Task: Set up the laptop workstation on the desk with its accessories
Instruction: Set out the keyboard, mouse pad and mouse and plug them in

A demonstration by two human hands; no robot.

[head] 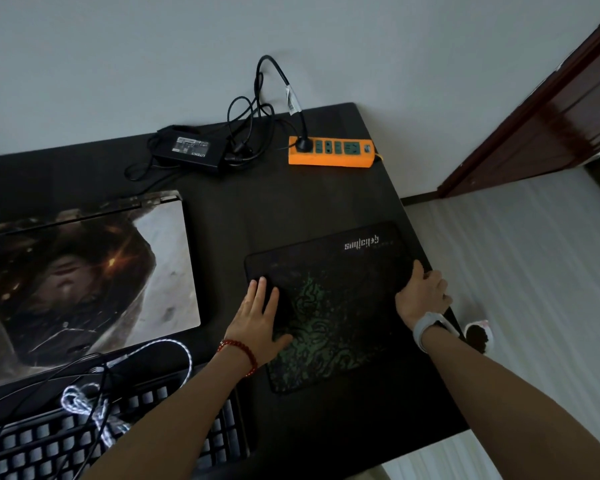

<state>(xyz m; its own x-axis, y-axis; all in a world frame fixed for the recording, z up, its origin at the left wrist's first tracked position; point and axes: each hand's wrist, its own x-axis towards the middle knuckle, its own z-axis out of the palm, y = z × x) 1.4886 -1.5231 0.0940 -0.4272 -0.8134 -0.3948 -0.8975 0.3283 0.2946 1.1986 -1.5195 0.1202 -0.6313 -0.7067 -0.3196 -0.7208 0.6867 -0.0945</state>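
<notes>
Nearest to us, at the front left of the tabletop (326, 445), lies the keyboard (49, 448) with a braided white cable (84, 400) bundled loosely on top of it. It looks rigid and fairly heavy, so we would lift it by both short ends rather than drag it by the cord.

Just beyond, on the right side, our left hand (258, 323) lies flat on the mouse pad (329, 306), fingers straight and slightly spread, pressing its left part down. Our right hand (423, 294) grips the pad's right edge near the rim of the tabletop, fingers curled over it. We judge the pad to be thin, light and floppy with a grippy underside; it will not slide freely, so it is best lifted at an edge and smoothed flat with a palm, as we are placed to do now.

To the left of the pad, the closed laptop (84, 278) rests with its printed lid up. It is the heavy, fragile piece: we would take it by both sides, and open it from the front lip.

Farther back sit the black power brick (191, 152) with its tangled cords, and to its right the orange power strip (331, 152), one plug already in a socket. The cords are limp and snag easily, so we would hold them by the plugs.
</notes>
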